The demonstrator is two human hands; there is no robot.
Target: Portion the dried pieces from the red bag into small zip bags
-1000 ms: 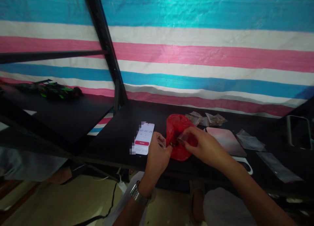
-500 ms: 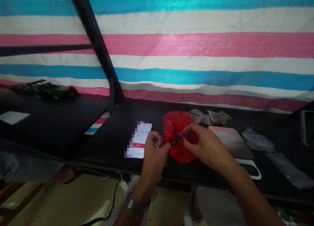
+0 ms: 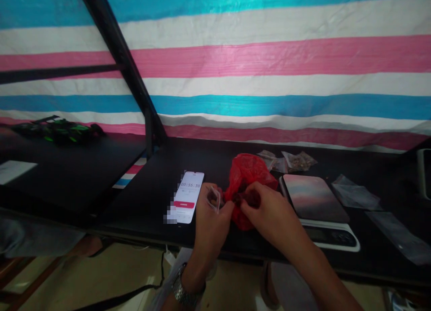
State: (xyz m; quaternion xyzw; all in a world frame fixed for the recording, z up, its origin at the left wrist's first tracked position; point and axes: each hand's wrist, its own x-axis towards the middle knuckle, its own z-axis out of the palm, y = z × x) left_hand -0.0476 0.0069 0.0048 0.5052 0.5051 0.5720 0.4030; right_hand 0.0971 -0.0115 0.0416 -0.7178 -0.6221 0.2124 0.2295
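Note:
A crumpled red plastic bag (image 3: pixel 251 167) sits on the black table, its gathered mouth turned toward my hands. My left hand (image 3: pixel 213 216) is closed around a small clear plastic bag (image 3: pixel 213 197), whose open rim shows above the curled fingers. Its thumb and fingertips also touch the edge of the red bag. My right hand (image 3: pixel 266 212) pinches at the red bag's mouth, close to the left thumb. Something small and dark lies between those fingertips, too hidden to name. A phone (image 3: pixel 188 194) showing a running timer lies left of my left hand.
Right of the red bag stands a digital scale (image 3: pixel 314 198). Behind it lie small clear bags with brownish contents (image 3: pixel 298 162). Flat clear bags (image 3: pixel 357 194) rest farther right. On the left table is a green and black toy car (image 3: pixel 63 130). A black frame post (image 3: pixel 124 68) rises behind.
My right hand has moved slightly left and down, bringing its fingertips closer to my left hand. The red bag is bunched tighter, its mouth drawn together. The view has shifted slightly.

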